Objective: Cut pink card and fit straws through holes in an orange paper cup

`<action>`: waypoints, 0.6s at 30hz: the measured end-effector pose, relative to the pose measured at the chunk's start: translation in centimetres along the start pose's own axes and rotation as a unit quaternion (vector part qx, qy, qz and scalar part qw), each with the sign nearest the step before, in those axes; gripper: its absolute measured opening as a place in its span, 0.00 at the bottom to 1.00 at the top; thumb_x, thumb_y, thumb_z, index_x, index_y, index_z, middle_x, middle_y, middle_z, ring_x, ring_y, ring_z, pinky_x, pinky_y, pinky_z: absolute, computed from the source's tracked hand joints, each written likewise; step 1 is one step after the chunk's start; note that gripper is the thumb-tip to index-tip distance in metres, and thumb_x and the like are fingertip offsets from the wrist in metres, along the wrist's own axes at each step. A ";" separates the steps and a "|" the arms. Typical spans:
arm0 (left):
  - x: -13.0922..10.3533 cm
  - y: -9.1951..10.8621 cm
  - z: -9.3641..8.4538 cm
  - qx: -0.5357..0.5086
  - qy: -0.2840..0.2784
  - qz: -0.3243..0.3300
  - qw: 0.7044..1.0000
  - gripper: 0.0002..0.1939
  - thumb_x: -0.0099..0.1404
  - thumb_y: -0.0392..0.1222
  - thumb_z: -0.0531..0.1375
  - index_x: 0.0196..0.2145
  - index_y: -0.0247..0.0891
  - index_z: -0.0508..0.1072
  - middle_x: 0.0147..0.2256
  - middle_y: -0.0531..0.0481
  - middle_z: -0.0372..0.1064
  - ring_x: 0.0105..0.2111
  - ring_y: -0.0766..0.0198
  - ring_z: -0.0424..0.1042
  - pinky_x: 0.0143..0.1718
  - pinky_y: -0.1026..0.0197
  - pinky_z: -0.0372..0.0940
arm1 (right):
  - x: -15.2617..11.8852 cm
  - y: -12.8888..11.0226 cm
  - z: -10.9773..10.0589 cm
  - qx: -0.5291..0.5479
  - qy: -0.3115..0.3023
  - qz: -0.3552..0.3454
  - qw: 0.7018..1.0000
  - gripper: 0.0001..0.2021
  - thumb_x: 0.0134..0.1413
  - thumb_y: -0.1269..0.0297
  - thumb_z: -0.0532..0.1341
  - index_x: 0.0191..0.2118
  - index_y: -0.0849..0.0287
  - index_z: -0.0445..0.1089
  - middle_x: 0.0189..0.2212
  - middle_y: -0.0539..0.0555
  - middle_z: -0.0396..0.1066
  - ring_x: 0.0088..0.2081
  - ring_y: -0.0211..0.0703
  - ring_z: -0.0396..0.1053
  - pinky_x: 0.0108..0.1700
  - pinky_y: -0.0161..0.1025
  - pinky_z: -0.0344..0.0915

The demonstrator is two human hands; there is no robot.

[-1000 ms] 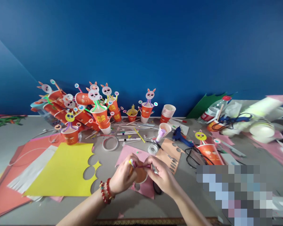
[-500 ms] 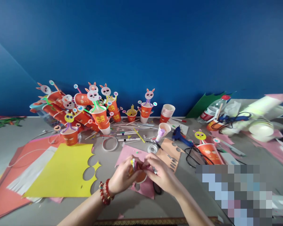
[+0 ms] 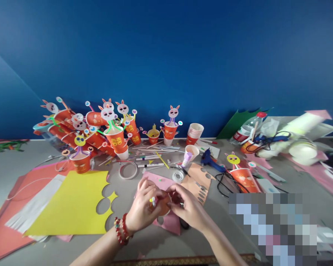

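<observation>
Between my hands, just above the pink sheet (image 3: 172, 222), is an orange paper cup (image 3: 164, 207), its round rim partly showing below my fingers. My left hand (image 3: 146, 204), with red beads at the wrist, is closed at the cup's left side. A small yellow-and-white piece (image 3: 153, 201) shows at its fingers; I cannot tell whether it is a ring. On the cup's right edge the thumb and fingers of my right hand (image 3: 185, 205) are pinched together. Anything small inside the pinch is hidden.
A yellow sheet (image 3: 69, 205) with round cutouts lies left, a peach sheet (image 3: 193, 181) right. Tape rolls (image 3: 128, 171), markers and a blue glue gun (image 3: 210, 160) with its cable lie beyond. Rabbit-faced cups (image 3: 116, 139) and stacked cups (image 3: 194, 133) stand along the blue wall.
My left hand has turned, its fingers lifting higher over the cup. More of the cup's orange surface shows between my hands. The view has shifted slightly.
</observation>
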State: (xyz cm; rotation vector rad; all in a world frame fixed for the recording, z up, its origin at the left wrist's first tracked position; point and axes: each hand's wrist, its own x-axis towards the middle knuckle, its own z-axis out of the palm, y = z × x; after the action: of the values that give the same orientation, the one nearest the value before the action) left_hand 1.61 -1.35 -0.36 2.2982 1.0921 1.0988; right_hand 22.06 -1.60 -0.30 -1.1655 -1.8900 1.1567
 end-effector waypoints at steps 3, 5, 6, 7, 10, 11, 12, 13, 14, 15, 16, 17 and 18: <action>0.3 0.2 -0.2 0.003 -0.025 -0.027 0.999 0.13 0.57 0.29 0.58 0.38 0.44 0.73 0.32 0.53 0.74 0.39 0.57 0.68 0.61 0.39 0.50 | 0.0 -0.1 0.0 0.002 0.000 -0.003 1.000 0.14 0.54 0.76 0.62 0.45 0.55 0.66 0.41 0.50 0.71 0.36 0.40 0.70 0.39 0.35 0.66; 0.4 0.3 -0.3 -0.001 -0.043 -0.038 0.998 0.12 0.58 0.30 0.59 0.38 0.44 0.74 0.32 0.52 0.75 0.39 0.57 0.68 0.61 0.38 0.49 | 0.0 -0.3 -0.1 0.003 -0.002 -0.005 1.000 0.14 0.54 0.76 0.61 0.45 0.55 0.66 0.41 0.50 0.72 0.36 0.40 0.70 0.40 0.35 0.67; 0.4 0.3 -0.4 -0.003 -0.048 -0.041 0.998 0.13 0.58 0.30 0.59 0.38 0.44 0.74 0.33 0.52 0.75 0.39 0.57 0.68 0.61 0.38 0.49 | 0.0 -0.3 -0.1 0.002 -0.003 -0.005 1.000 0.14 0.54 0.76 0.61 0.45 0.55 0.66 0.40 0.51 0.72 0.36 0.40 0.70 0.40 0.35 0.67; 0.4 0.4 -0.4 -0.004 -0.051 -0.043 0.998 0.13 0.57 0.30 0.59 0.38 0.45 0.74 0.33 0.52 0.75 0.39 0.57 0.68 0.61 0.38 0.49 | 0.0 -0.4 -0.2 0.002 -0.003 -0.006 1.000 0.14 0.54 0.76 0.61 0.45 0.55 0.66 0.40 0.51 0.72 0.36 0.40 0.71 0.40 0.36 0.67; 0.5 0.4 -0.5 -0.006 -0.053 -0.046 0.998 0.15 0.56 0.29 0.59 0.38 0.45 0.74 0.33 0.52 0.75 0.40 0.56 0.68 0.62 0.39 0.49 | 0.0 -0.4 -0.2 0.000 0.000 -0.009 1.000 0.13 0.54 0.76 0.61 0.45 0.55 0.66 0.40 0.51 0.72 0.36 0.41 0.71 0.40 0.36 0.67; 0.5 0.4 -0.5 -0.009 -0.055 -0.046 0.997 0.15 0.56 0.29 0.59 0.38 0.45 0.74 0.33 0.52 0.75 0.41 0.56 0.68 0.61 0.39 0.49 | 0.0 -0.4 -0.2 -0.001 0.002 -0.009 1.000 0.13 0.54 0.76 0.61 0.45 0.55 0.66 0.41 0.51 0.72 0.37 0.41 0.70 0.39 0.36 0.67; 0.5 0.4 -0.5 -0.013 -0.057 -0.047 0.997 0.15 0.56 0.28 0.58 0.38 0.45 0.74 0.34 0.52 0.75 0.41 0.56 0.68 0.61 0.39 0.49 | 0.0 -0.4 -0.2 -0.002 0.003 -0.008 1.000 0.13 0.54 0.75 0.62 0.45 0.56 0.66 0.41 0.51 0.72 0.37 0.41 0.70 0.39 0.36 0.67; 0.5 0.4 -0.6 -0.018 -0.060 -0.048 0.997 0.15 0.56 0.28 0.58 0.39 0.45 0.74 0.34 0.52 0.75 0.41 0.56 0.68 0.61 0.39 0.49 | 0.0 -0.4 -0.2 -0.002 0.003 -0.007 1.000 0.13 0.54 0.75 0.62 0.44 0.56 0.66 0.40 0.51 0.72 0.38 0.42 0.70 0.39 0.36 0.67; 0.6 0.5 -0.6 -0.024 -0.062 -0.050 0.997 0.15 0.57 0.28 0.58 0.39 0.45 0.74 0.34 0.52 0.75 0.41 0.56 0.69 0.62 0.40 0.49 | 0.0 -0.4 -0.2 -0.001 0.003 -0.005 1.000 0.13 0.54 0.75 0.62 0.45 0.56 0.66 0.40 0.51 0.72 0.37 0.42 0.70 0.39 0.36 0.67; 0.6 0.5 -0.7 -0.028 -0.065 -0.052 0.996 0.15 0.57 0.28 0.58 0.39 0.45 0.74 0.35 0.51 0.75 0.42 0.56 0.69 0.62 0.40 0.49 | 0.0 -0.4 -0.2 -0.001 0.003 -0.004 1.000 0.12 0.54 0.74 0.62 0.45 0.56 0.67 0.39 0.51 0.72 0.37 0.42 0.70 0.39 0.36 0.67; 0.6 0.5 -0.8 -0.032 -0.067 -0.054 0.996 0.14 0.58 0.29 0.58 0.39 0.44 0.73 0.35 0.51 0.75 0.42 0.56 0.69 0.62 0.40 0.49 | -0.1 -0.3 -0.1 0.000 0.002 -0.002 1.000 0.12 0.55 0.74 0.62 0.44 0.56 0.67 0.38 0.51 0.72 0.36 0.41 0.70 0.39 0.36 0.66; 0.7 0.6 -0.9 -0.036 -0.070 -0.054 0.995 0.13 0.58 0.29 0.59 0.38 0.44 0.73 0.35 0.51 0.75 0.42 0.57 0.69 0.62 0.41 0.49 | -0.1 -0.3 -0.1 0.002 0.001 -0.001 1.000 0.12 0.55 0.73 0.63 0.44 0.56 0.67 0.37 0.51 0.72 0.36 0.41 0.70 0.39 0.36 0.66; 0.8 0.6 -0.9 -0.040 -0.072 -0.053 0.995 0.12 0.59 0.29 0.59 0.38 0.44 0.73 0.35 0.51 0.75 0.42 0.57 0.69 0.62 0.41 0.49 | -0.1 -0.2 -0.1 0.003 0.001 0.001 1.000 0.11 0.55 0.72 0.63 0.44 0.56 0.67 0.36 0.50 0.71 0.35 0.41 0.69 0.38 0.36 0.66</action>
State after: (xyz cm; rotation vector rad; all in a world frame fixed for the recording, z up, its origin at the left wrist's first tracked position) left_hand 1.46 -1.15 0.97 2.1926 1.0802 0.9041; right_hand 22.14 -1.72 -0.03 -1.1644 -1.8831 1.1604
